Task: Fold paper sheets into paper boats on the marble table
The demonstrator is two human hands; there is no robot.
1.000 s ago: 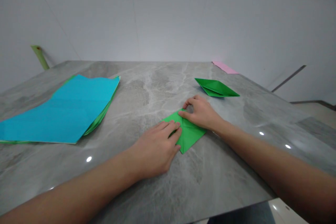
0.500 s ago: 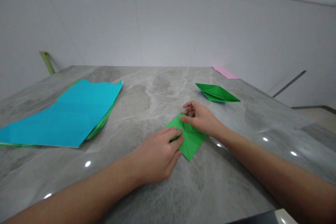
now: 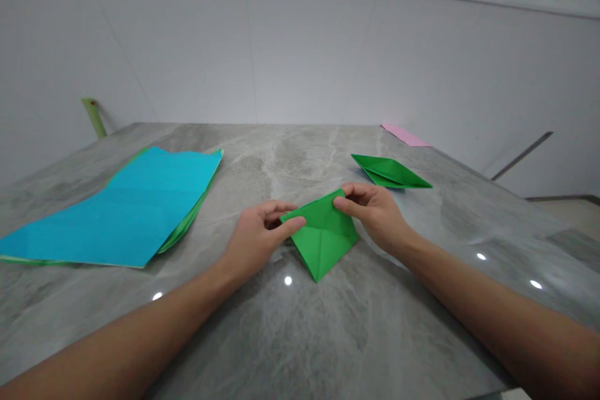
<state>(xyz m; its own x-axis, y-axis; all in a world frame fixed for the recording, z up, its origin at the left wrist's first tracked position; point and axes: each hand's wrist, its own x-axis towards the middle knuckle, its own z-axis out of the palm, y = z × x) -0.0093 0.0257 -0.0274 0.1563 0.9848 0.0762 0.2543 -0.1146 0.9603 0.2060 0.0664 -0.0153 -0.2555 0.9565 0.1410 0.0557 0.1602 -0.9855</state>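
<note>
A folded sheet of green paper (image 3: 323,234) is held between my two hands, its far edge tipped up and its near corner pointing toward me. Creases cross its face. My left hand (image 3: 260,231) pinches the left corner, thumb on top and fingers behind. At the upper right corner my right hand (image 3: 372,209) grips the paper between thumb and curled fingers. Just beyond my right hand lies a darker green folded paper shape (image 3: 391,172), pointed at both ends. The fingertips behind the paper are partly hidden.
A stack of large paper sheets, blue on top (image 3: 126,206) with green beneath, lies at the left of the grey marbled table (image 3: 262,337). Pink paper (image 3: 405,135) rests at the far right edge. Behind stands a white wall (image 3: 300,50).
My left hand has gone from pressing flat on the green paper to pinching its left corner. The paper has been turned and its far edge lifted; my right hand now grips its corner.
</note>
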